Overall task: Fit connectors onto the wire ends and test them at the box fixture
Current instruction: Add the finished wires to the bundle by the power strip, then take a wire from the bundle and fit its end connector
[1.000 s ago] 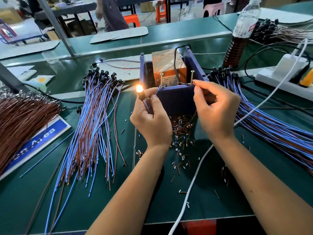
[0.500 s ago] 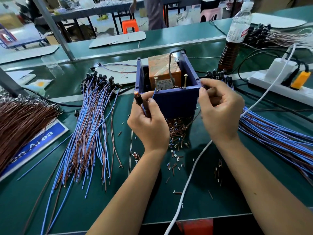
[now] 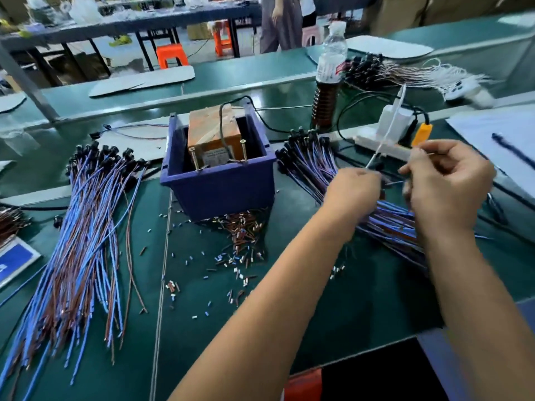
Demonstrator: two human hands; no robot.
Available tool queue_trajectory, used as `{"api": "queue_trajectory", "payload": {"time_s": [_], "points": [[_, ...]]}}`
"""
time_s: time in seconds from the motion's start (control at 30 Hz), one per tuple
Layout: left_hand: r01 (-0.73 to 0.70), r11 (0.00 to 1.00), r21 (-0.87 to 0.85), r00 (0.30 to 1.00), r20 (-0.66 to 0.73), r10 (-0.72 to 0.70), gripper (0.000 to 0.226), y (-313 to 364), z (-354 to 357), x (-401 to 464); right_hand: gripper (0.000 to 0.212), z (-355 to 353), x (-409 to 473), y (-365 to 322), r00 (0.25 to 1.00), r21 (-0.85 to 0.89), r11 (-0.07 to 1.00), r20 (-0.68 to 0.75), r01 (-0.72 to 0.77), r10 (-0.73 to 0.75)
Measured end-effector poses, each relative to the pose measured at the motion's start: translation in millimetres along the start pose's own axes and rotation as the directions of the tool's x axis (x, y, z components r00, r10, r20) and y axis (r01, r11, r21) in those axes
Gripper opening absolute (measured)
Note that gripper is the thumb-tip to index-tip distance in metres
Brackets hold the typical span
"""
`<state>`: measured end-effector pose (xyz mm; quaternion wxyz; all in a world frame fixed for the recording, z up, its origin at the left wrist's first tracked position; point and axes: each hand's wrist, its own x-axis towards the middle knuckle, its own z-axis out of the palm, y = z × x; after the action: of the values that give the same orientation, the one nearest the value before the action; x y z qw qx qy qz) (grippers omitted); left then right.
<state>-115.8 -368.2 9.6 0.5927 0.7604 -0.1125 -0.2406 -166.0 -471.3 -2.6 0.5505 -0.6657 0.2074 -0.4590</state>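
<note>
Both hands are over the wire bundle (image 3: pixel 385 224) that lies at about three o'clock from the blue box (image 3: pixel 220 192). The left hand (image 3: pixel 351 192) has its fingers curled in toward the right hand, and the right hand (image 3: pixel 445 180) has its fingers bent and close together, with a thin wire end sticking out past them toward three o'clock; motion blur hides the exact grip, so I cannot tell for certain what each hand pinches, though a small dark piece sits just between them. The box stands on the green table (image 3: pixel 333 328) at the centre, with an orange-brown block (image 3: pixel 212 134) inside it and two upright screws (image 3: pixel 242 150) at its near rim. A second wire bundle (image 3: pixel 86 241), blue and brown with black caps at the far end, fans out at nine o'clock from the box. Small cut scraps (image 3: pixel 240 241) are scattered on the table at six o'clock from the box. A bottle (image 3: pixel 328 79) stands at one o'clock, and a white power strip (image 3: pixel 385 143) lies at two o'clock, just beyond the hands.
</note>
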Motion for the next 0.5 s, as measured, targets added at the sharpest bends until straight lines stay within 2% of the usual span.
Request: {"api": "queue_trajectory", "payload": {"time_s": [0.03, 0.1, 0.17, 0.27, 0.33, 0.37, 0.43, 0.5], "points": [[0.102, 0.988, -0.117, 0.988, 0.124, -0.087, 0.027, 2, 14, 7, 0.009, -10, 6, 0, 0.999, 0.0, 1.0, -0.041, -0.021, 0.02], [0.324, 0.893, -0.311, 0.907, 0.369, -0.201, 0.035, 6, 37, 18, 0.009, -27, 14, -1, 0.993, -0.026, 0.999, -0.109, -0.039, 0.036], [0.453, 0.785, -0.423, 0.844, 0.488, -0.223, 0.038, 9, 52, 29, 0.008, -40, 20, -4, 0.986, -0.103, 0.993, -0.164, -0.049, 0.032], [0.482, 0.687, -0.544, 0.854, 0.466, -0.231, 0.035, 15, 53, 42, 0.015, -53, 24, -2, 0.992, -0.373, 0.926, -0.127, -0.055, 0.008], [0.448, 0.623, -0.642, 0.888, 0.4, -0.226, 0.033, 21, 46, 48, 0.027, -56, 23, 0, 0.999, -0.661, 0.75, -0.019, 0.024, -0.049], [0.429, 0.585, -0.688, 0.9, 0.379, -0.214, 0.033, 23, 42, 51, 0.034, -54, 20, -2, 0.996, -0.751, 0.656, 0.043, 0.08, -0.073], [0.397, 0.512, -0.762, 0.917, 0.36, -0.174, 0.033, 26, 34, 56, 0.041, -42, 15, -6, 0.982, -0.801, 0.569, 0.142, 0.187, -0.123], [0.362, 0.485, -0.796, 0.931, 0.329, -0.155, 0.03, 30, 28, 56, 0.043, -24, 10, -8, 0.949, -0.744, 0.595, 0.289, 0.304, -0.123]]}}
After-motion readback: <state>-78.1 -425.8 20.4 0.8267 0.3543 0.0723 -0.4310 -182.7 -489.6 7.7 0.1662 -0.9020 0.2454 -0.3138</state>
